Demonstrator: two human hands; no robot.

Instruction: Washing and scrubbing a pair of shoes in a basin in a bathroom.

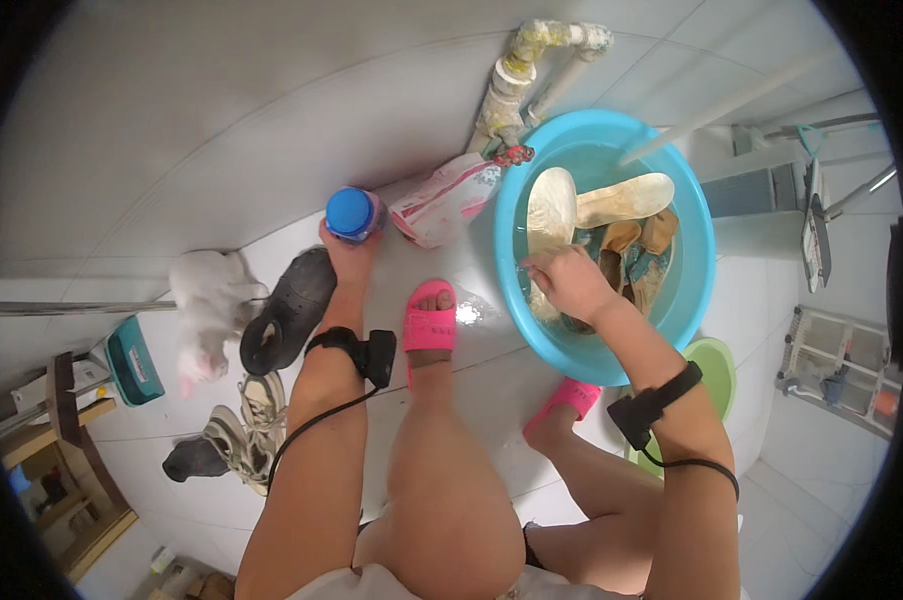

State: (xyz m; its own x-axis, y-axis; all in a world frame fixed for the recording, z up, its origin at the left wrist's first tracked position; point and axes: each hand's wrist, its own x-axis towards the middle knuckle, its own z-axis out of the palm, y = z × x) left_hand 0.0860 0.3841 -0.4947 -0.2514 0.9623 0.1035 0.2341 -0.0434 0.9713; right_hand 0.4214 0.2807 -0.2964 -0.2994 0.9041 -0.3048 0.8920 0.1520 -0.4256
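My left hand [348, 262] is wrapped round a jar with a blue lid [351, 212], close to the wall. Over a light-blue basin [705, 240] on the right, my right hand [577, 283] has its fingers drawn together in a pinch; what lies between them, if anything, is too small to make out. Beneath it, one pale insole [551, 205] is partly covered by the hand. A second insole [627, 200] lies slantwise beside it. Brown shoes [658, 232] sit lower in the basin's water. Both wrists wear black bands with cables.
A pink-and-white bag [447, 205] leans between jar and basin, below a stained pipe [507, 95]. At left are a white cat [207, 295], black clogs [290, 308] and beige sneakers [242, 430]. A green basin [713, 375] stands at right. Pink slippers [431, 325] are on my feet.
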